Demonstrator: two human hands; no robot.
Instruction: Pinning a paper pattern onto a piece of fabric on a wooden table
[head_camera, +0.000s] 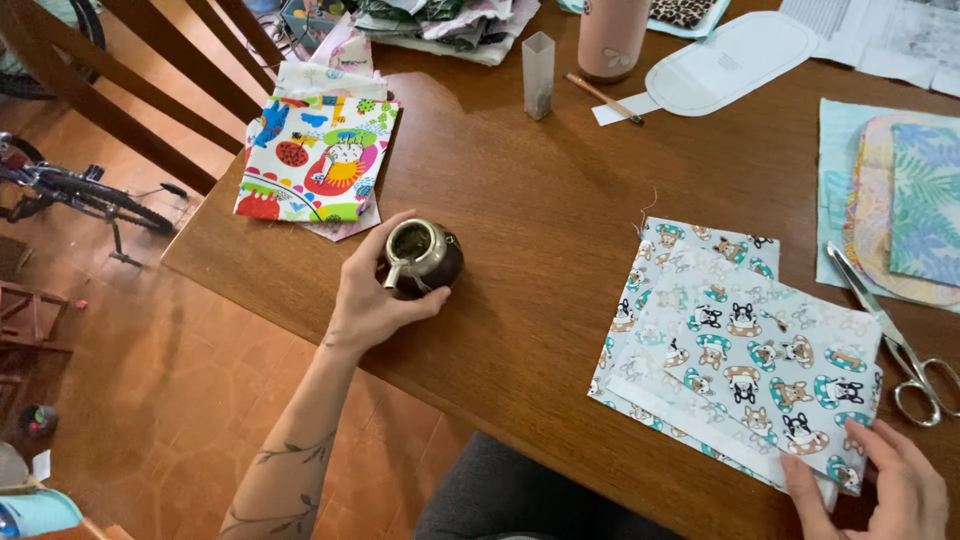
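My left hand (372, 296) is wrapped around a small round brown cup with a metal rim and a metal straw (420, 257), which stands on the wooden table (540, 200) near its left edge. My right hand (885, 484) rests at the lower right, fingers pinching the near corner of a stack of light fabric pieces printed with small dogs (735, 355). The stack lies flat on the table in front of me.
Metal scissors (895, 335) lie right of the dog fabric. A bright cartoon-print fabric (315, 160) sits at the table's left corner. Farther back are a clear square tube (538, 75), a pencil (603, 98), a pink bottle (610, 38), paper patterns (730, 62) and leaf-print pieces (905, 205). A chair (150, 80) and a bicycle (70, 190) stand left.
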